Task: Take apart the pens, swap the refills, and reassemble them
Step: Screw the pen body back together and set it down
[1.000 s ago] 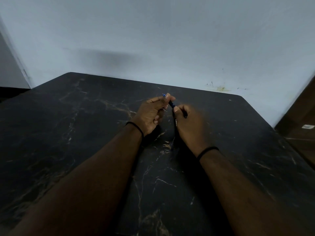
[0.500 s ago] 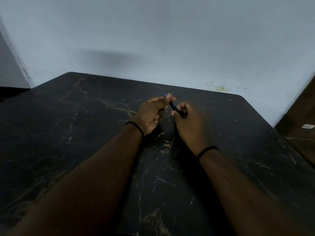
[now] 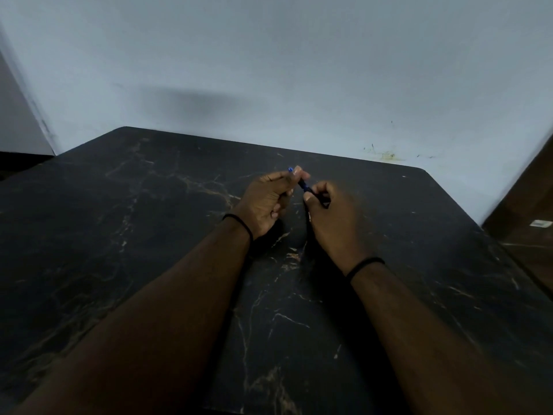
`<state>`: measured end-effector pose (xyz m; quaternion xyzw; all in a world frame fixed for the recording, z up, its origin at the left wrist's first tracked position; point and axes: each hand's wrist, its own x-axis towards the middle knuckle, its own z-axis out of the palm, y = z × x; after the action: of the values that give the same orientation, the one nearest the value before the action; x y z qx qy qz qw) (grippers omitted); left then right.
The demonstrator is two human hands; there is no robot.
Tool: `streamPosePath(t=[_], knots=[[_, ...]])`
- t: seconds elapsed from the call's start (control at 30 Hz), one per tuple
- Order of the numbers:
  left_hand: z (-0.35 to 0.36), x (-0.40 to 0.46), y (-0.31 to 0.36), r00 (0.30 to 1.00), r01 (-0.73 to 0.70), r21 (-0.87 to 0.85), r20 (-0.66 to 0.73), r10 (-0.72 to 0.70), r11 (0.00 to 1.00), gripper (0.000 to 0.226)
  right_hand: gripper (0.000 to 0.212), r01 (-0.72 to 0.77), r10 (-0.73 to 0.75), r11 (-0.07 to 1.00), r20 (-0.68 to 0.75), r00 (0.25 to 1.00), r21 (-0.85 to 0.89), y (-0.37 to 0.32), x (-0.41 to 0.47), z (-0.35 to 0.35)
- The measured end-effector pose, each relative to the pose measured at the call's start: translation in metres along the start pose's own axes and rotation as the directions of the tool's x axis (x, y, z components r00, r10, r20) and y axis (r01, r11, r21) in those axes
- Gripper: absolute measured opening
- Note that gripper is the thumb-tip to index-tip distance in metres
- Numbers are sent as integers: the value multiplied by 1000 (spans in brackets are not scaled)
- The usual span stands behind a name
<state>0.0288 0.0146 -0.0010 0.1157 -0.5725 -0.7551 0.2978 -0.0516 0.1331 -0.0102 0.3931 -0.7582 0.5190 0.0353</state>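
A dark pen with blue accents (image 3: 304, 186) is held between both hands above the middle of the table. My left hand (image 3: 269, 199) pinches its far end, where a small blue tip sticks out past the fingertips. My right hand (image 3: 332, 217) grips the near end of the pen, thumb and fingers curled around it. A second dark pen-like piece (image 3: 308, 223) seems to lie on the table under my right hand, mostly hidden and hard to make out in the dim light.
The black marble table (image 3: 149, 235) with pale veins fills the lower view, with a rounded far right corner. A pale wall (image 3: 269, 70) stands just behind it. Dark wooden furniture (image 3: 526, 205) is at the right edge.
The hands stay close together on the pen. My right hand has shifted its grip slightly along the pen; the pen's angle changed only a little.
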Motion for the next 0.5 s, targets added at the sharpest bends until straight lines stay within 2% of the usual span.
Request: streamPosePath(t=[0.1, 0.2, 0.3, 0.33, 0.5], knots=[[2, -2, 1, 1000, 5, 20, -6, -4, 1000, 22, 25, 47, -46, 998, -24, 999, 44, 0, -2, -1], [3, -2, 2, 1000, 4, 22, -8, -4, 1000, 22, 19, 11, -11, 999, 0, 1000, 37, -2, -2, 2], [3, -3, 2, 1000, -3, 25, -3, 3, 1000, 22, 44, -24, 25, 999, 27, 999, -40, -5, -2, 2], [3, -3, 2, 1000, -1, 27, -2, 1, 1000, 22, 45, -17, 18, 998, 25, 1000, -63, -5, -2, 1], [3, -2, 2, 1000, 4, 22, -22, -4, 1000, 22, 10, 21, -21, 1000, -19, 1000, -14, 1, -1, -1]])
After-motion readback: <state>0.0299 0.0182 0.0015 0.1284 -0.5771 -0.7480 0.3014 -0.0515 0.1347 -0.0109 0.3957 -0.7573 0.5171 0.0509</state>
